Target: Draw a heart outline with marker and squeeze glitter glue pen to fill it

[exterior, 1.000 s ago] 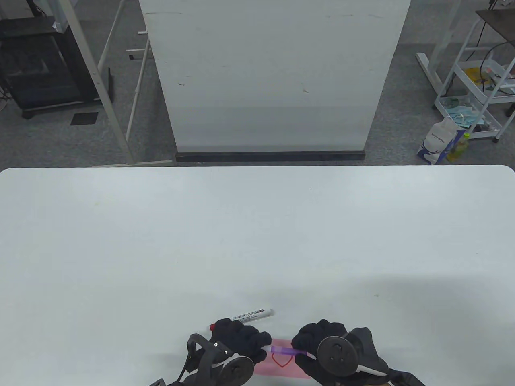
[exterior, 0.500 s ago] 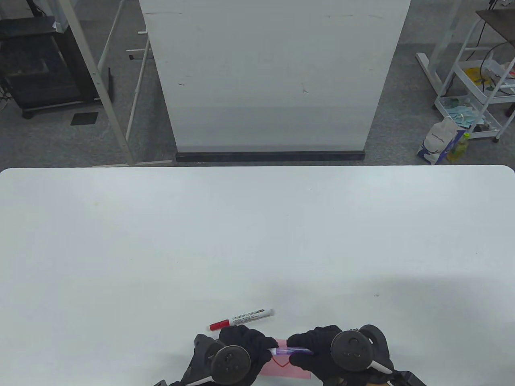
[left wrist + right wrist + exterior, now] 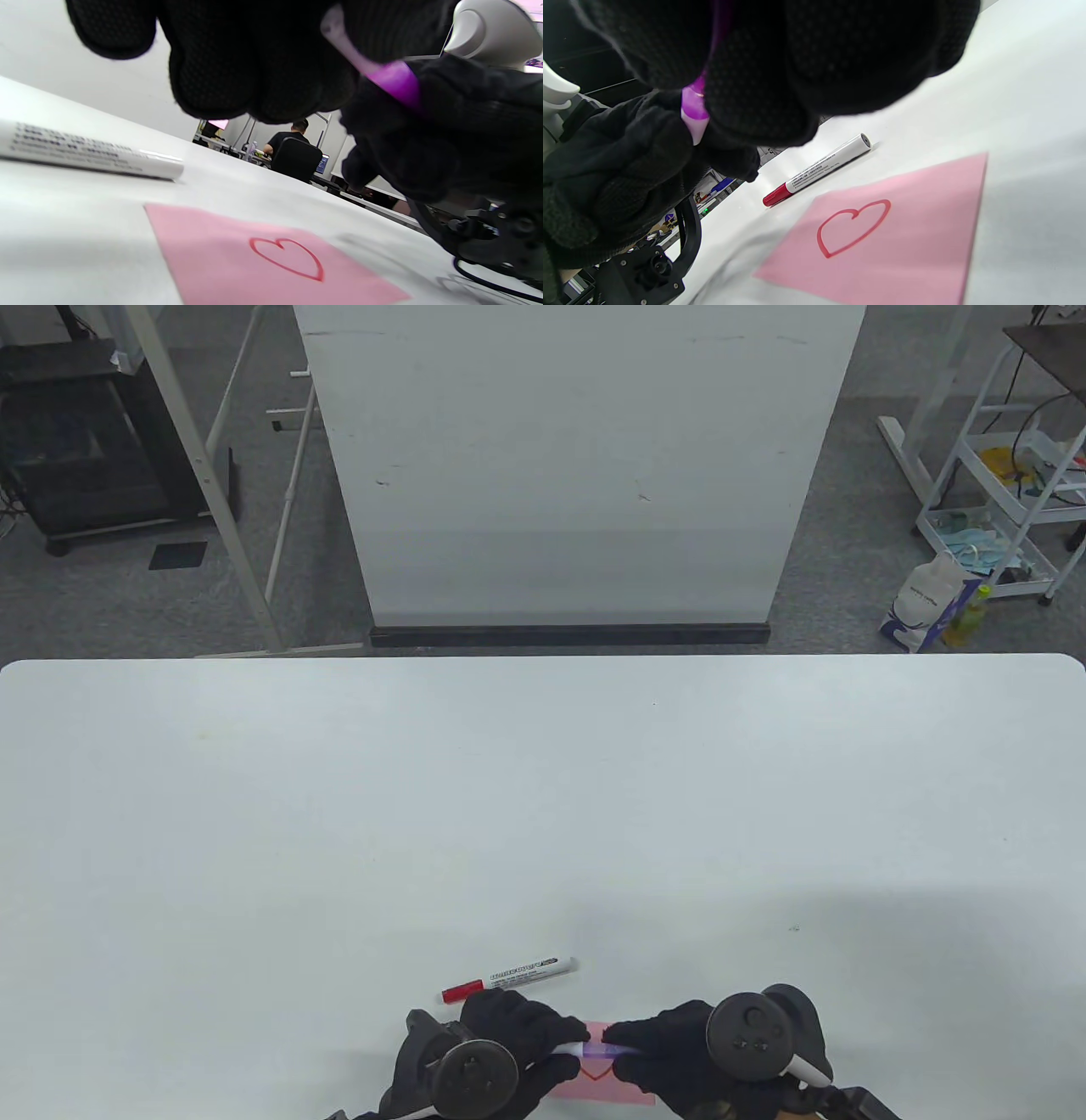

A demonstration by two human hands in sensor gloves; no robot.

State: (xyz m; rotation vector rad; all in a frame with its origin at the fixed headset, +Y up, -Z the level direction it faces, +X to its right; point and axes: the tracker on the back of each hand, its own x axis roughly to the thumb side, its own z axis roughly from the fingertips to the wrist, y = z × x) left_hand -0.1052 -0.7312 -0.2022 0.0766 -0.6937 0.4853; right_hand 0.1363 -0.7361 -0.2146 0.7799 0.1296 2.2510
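Note:
A pink paper [image 3: 624, 1090] lies at the table's near edge with a red heart outline [image 3: 596, 1072] drawn on it. Just above it both gloved hands hold a purple glitter glue pen [image 3: 596, 1050] level between them. My left hand [image 3: 517, 1037] pinches its pale left end, and my right hand [image 3: 670, 1052] grips its purple body. The wrist views show the pen [image 3: 392, 77] [image 3: 693, 106] above the paper [image 3: 220, 250] [image 3: 925, 237] and the heart [image 3: 288, 258] [image 3: 852, 226]. The red-capped white marker [image 3: 509, 976] [image 3: 818, 169] lies capped on the table behind the left hand.
The white table [image 3: 543, 814] stretches far beyond the hands. A white board [image 3: 577, 466] stands behind its far edge, and a white cart [image 3: 1010, 500] stands at the right on the floor.
Both hands have drawn closer together and slightly toward the near edge. Less of the pen shows between them. The marker and paper have not moved.

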